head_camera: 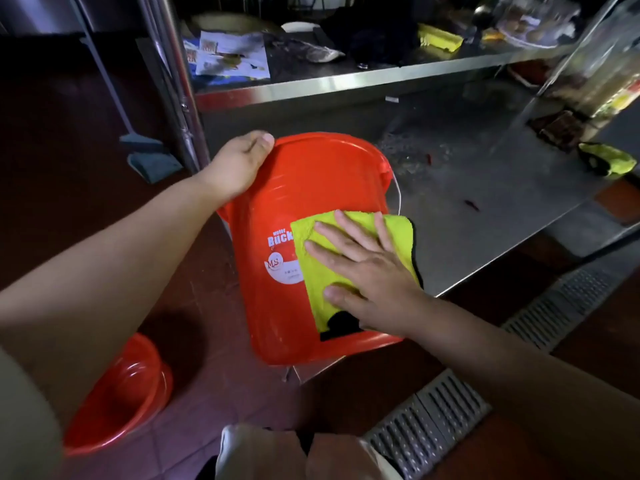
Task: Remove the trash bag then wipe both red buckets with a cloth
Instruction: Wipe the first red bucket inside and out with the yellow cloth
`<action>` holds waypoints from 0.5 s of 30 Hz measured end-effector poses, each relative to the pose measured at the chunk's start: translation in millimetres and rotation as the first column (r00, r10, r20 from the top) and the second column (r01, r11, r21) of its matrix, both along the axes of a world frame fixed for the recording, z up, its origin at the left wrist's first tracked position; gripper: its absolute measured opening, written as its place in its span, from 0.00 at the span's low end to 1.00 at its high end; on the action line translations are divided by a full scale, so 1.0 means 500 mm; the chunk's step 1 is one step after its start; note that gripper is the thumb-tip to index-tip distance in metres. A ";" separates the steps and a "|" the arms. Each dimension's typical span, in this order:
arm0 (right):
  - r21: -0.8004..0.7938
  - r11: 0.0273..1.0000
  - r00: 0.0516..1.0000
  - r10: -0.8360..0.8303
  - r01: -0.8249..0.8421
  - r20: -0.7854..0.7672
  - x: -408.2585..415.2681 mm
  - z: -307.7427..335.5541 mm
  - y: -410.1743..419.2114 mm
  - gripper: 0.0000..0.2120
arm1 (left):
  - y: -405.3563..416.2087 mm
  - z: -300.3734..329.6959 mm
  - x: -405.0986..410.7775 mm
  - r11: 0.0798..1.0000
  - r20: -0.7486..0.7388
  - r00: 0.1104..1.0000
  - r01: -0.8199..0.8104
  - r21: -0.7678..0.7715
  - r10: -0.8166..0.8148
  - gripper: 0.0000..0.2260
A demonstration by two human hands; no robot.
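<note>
Illumination dim overall, uneven. The steel bench (485, 188) returns a dull sheen towards its far right corner; its far edge carries a pale highlight. Floor (62, 140) beyond the bench's left edge falls almost to black. Red bucket (277, 188) is saturated, with soft glare streaks. Shelf (346, 60) contents are murky, soft-focused. Wide-angle bowing is evident at the margins; frame corners are blurred.

The left hand (242, 164) is gripping the far rim of the red bucket (301, 188), thumb lying along its edge, forearm reaching in from the near left. The right hand (363, 271) is lying flat against the bucket's side, fingers spread and straight, pressing on the cloth (398, 230).
</note>
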State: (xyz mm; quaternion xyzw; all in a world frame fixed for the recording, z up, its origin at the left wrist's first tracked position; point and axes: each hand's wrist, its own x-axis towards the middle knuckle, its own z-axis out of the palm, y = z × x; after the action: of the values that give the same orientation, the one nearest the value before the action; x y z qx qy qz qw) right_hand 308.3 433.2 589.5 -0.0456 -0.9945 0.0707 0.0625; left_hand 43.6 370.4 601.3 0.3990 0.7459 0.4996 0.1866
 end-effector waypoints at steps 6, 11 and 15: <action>0.139 0.989 0.995 0.047 -0.058 0.085 0.061 -0.028 -0.046 0.42 | -0.003 -0.026 0.002 0.996 0.083 0.993 -0.083 0.024 0.080 0.09; 0.171 0.984 0.996 0.038 -0.052 0.084 0.033 -0.018 -0.036 0.40 | 0.018 -0.026 -0.006 0.989 0.257 0.958 -0.142 0.033 0.129 0.10; 0.133 0.990 0.998 0.051 -0.055 0.033 -0.023 -0.006 0.007 0.34 | 0.035 -0.024 -0.017 0.984 0.200 0.964 -0.175 -0.003 0.172 0.15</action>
State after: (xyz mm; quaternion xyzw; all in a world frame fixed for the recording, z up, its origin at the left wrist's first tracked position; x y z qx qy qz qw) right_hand 296.8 436.5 586.4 -0.0160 -0.9987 0.0045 0.0486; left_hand 35.2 388.1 589.3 0.2812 0.7517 0.5572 0.2129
